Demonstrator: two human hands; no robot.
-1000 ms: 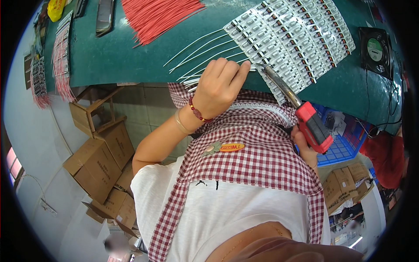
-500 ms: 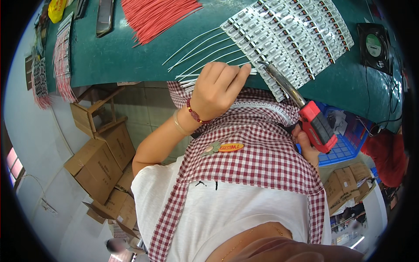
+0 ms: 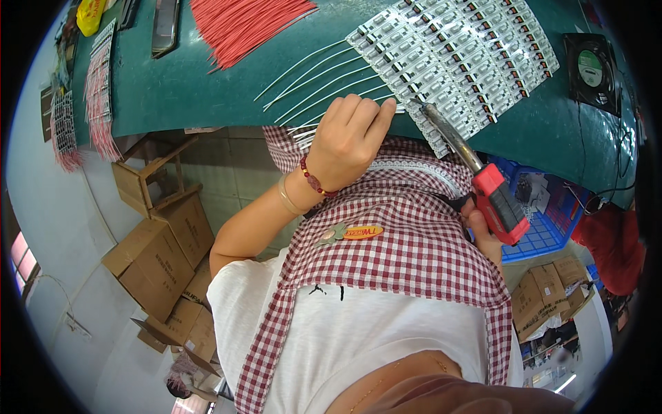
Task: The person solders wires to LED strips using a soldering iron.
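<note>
My left hand is closed in a pinch on a white wire, its fingertips at the near left edge of a panel of small circuit boards. Several white wires fan out leftward from that same edge, and more white ends show beside my wrist. At the right, my right hand grips a soldering iron by its red and black handle, which partly hides the fingers. The iron's metal barrel slants up and left, its tip resting at or just over the panel's edge, close to my left fingertips.
A bundle of red wires lies on the green table. Wired panels hang over the left edge near a phone. A black fan stands at the right, above a blue basket. Cardboard boxes are stacked on the floor.
My left hand has shifted only slightly, still pinching at the panel edge. The iron's handle has dipped a little, and the panel and wires have moved slightly up and left in view.
</note>
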